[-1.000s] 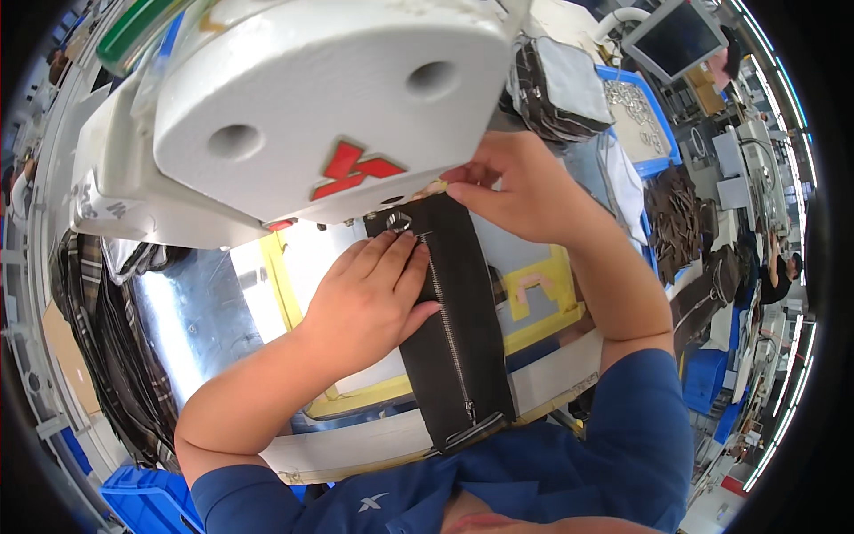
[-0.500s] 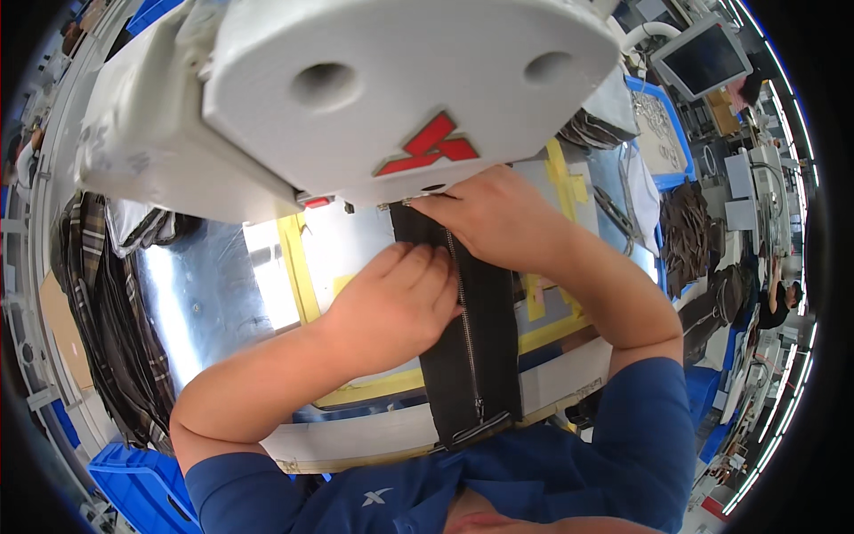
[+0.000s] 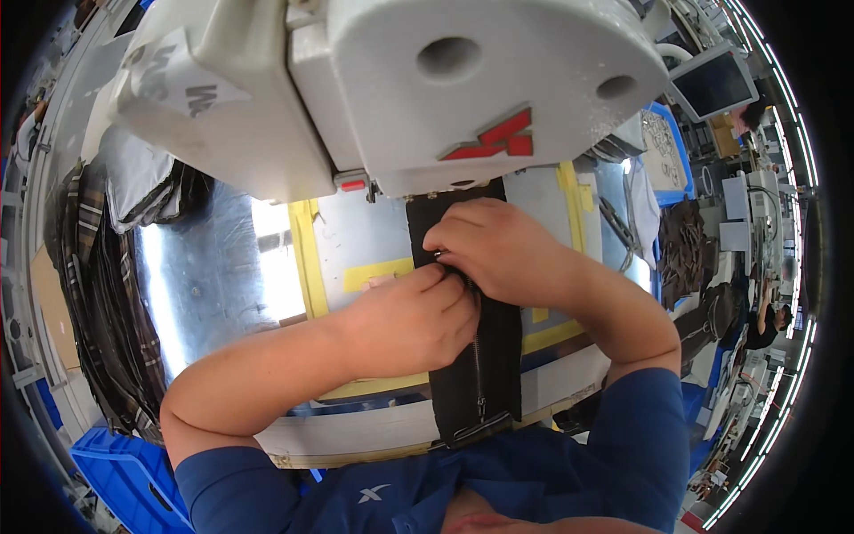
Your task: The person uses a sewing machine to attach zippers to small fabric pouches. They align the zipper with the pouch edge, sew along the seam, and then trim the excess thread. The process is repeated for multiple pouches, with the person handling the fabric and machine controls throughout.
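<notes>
A long black fabric piece (image 3: pixel 500 356) lies lengthwise from beneath the sewing machine head (image 3: pixel 507 71) toward my body. A metal zipper (image 3: pixel 479 365) runs along it, its near end close to my shirt. My left hand (image 3: pixel 409 320) is closed over the zipper, knuckles up, its fingertips mostly hidden. Just beyond it, my right hand (image 3: pixel 503 249) pinches the zipper where a small shiny bit shows at the fingertips. The two hands nearly touch, in front of the machine head. The needle area is hidden under the head.
Yellow tape (image 3: pixel 307 258) marks the pale work plate. Dark plaid garments (image 3: pixel 111 320) hang at the left above a blue crate (image 3: pixel 129 476). At the right are scissors (image 3: pixel 618 227), a blue tray (image 3: pixel 680 169) of small parts, dark cloth pieces (image 3: pixel 685 249) and a monitor (image 3: pixel 714 82).
My right hand has drawn back from the machine head toward me and now meets my left hand at the zipper. The machine sits further right in view.
</notes>
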Demonstrator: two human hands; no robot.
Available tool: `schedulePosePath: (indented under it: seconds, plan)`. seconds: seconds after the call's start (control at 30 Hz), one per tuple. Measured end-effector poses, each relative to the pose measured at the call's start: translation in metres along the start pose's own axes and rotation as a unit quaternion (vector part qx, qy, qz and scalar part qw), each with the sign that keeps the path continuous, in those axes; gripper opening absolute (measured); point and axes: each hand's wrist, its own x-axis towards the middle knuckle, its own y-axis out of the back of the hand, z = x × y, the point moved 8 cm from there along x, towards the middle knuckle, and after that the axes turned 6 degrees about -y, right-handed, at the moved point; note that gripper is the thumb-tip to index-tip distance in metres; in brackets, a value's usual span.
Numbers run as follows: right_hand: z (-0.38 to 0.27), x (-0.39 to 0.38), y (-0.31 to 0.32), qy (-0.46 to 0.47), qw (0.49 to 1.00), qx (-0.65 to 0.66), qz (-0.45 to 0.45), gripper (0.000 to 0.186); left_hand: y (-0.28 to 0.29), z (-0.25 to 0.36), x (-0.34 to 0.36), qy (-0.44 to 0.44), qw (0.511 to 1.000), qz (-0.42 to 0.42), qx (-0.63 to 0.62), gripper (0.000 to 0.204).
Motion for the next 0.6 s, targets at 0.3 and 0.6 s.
schedulePosePath:
  seconds: [0.3,0.6]
  plan:
    - [0.056,-0.02,0.052,-0.1,0.978,0.149,0.103,0.02,-0.005,-0.033,-0.001,0.188,0.98,-0.042,-0.055,0.078]
    - [0.058,-0.018,0.047,-0.072,0.982,0.159,0.076,0.021,-0.008,-0.04,-0.003,0.23,0.97,-0.054,-0.066,0.093]
